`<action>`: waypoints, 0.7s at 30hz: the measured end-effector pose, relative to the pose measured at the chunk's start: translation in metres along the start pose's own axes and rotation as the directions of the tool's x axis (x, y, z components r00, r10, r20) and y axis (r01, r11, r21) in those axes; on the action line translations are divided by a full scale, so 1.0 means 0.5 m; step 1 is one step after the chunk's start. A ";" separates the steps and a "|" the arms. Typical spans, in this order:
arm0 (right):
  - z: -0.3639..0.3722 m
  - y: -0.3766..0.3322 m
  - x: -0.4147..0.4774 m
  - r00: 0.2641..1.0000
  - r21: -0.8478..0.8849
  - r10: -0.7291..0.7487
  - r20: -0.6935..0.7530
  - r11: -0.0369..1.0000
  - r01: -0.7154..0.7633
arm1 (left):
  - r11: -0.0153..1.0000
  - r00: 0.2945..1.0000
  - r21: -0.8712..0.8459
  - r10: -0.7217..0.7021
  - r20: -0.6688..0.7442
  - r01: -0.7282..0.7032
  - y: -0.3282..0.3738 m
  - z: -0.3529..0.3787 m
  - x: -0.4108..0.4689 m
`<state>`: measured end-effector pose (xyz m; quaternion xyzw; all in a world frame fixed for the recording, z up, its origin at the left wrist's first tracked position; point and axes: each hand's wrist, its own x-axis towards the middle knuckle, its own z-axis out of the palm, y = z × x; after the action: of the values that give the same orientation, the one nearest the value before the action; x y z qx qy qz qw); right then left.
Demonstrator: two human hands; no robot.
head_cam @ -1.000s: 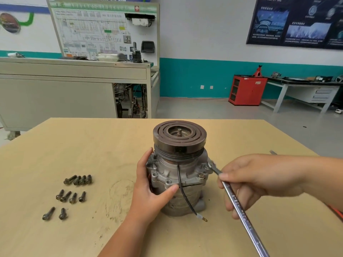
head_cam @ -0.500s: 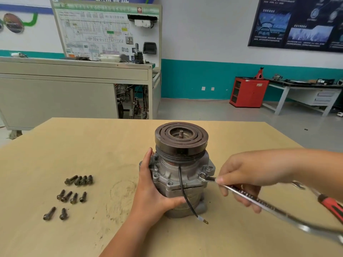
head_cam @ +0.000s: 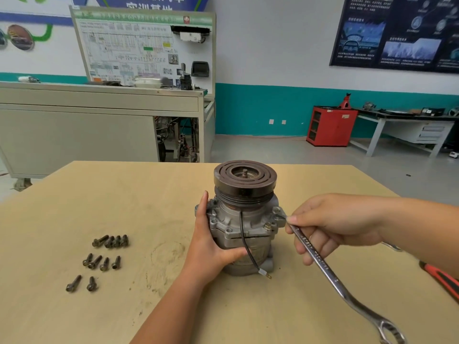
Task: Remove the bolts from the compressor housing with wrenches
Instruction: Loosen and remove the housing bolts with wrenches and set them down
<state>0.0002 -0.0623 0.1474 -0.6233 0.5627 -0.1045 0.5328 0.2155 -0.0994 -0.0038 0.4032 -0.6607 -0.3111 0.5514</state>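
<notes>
We find the compressor (head_cam: 244, 227) standing upright near the middle of the table (head_cam: 99, 194), pulley (head_cam: 245, 176) uppermost, between the two hands. The left hand (head_cam: 211, 247) grasps the housing from its left side, with the fingers reaching up along the far side and the thumb laid across the lower front. A black wire (head_cam: 244, 242) hangs down the front of the housing, passing the thumb tip. The right hand (head_cam: 330, 224) is just right of the housing and clasps the wrench (head_cam: 320, 263) close to its working end, fingers curled round the shaft. That end sits at the right flange ear; we cannot tell whether it is seated on a bolt. One bolt head (head_cam: 267, 225) shows on the front flange. Ten loose bolts (head_cam: 99, 261) lie on the table well left of the compressor, in rows of four, four and two. A red-handled tool (head_cam: 442, 279) lies at the right edge.
</notes>
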 end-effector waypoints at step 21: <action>-0.080 -0.027 0.031 0.991 -0.658 -0.094 -0.094 0.753 0.009 | 0.998 0.997 -0.029 -0.054 -0.046 0.053 -0.007 0.007 -0.010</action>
<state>-0.0156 -0.0994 0.1670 -0.7781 0.5775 0.0468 0.2425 0.2128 -0.0969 -0.0097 0.4203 -0.6322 -0.3254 0.5637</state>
